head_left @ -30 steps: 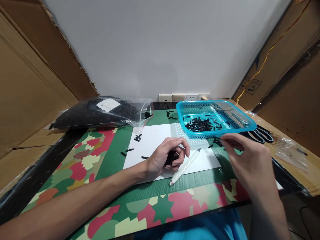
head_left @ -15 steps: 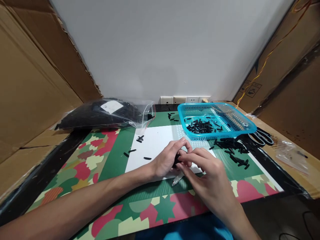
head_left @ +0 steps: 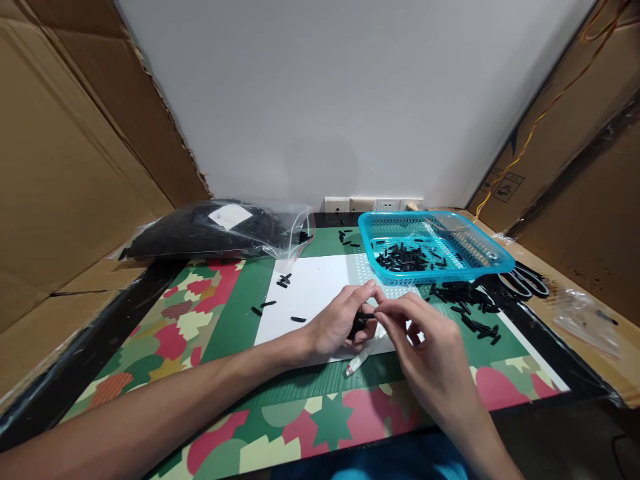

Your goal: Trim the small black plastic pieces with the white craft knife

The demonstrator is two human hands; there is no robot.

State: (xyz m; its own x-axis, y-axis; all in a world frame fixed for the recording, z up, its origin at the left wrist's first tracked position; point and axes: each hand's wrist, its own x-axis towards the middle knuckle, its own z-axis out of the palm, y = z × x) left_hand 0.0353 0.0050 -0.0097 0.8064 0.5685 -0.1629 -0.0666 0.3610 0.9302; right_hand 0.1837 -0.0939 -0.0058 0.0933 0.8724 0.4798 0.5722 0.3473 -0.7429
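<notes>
The left hand (head_left: pixel 343 321) rests on the white sheet (head_left: pixel 313 293), fingers curled around a small bunch of black pieces (head_left: pixel 358 324) held in its grip. The right hand (head_left: pixel 425 347) meets it from the right — thumb and forefinger pinched at the end of that bunch, touching it; whether the right hand holds a separate piece cannot be told. A clear slim tool (head_left: pixel 361 357) lies on the sheet's near edge, just under both hands. Loose black pieces are scattered on the left part of the sheet. The blue basket (head_left: pixel 493 257) stands behind and to the right of the hands, with more black pieces inside. A further heap of black pieces (head_left: pixel 467 303) lies on the green mat (head_left: pixel 235 313) just in front of the basket — near the scissors (head_left: pixel 525 280). A clear bag of black parts (head_left: pixel 215 230) lies at the back left.
</notes>
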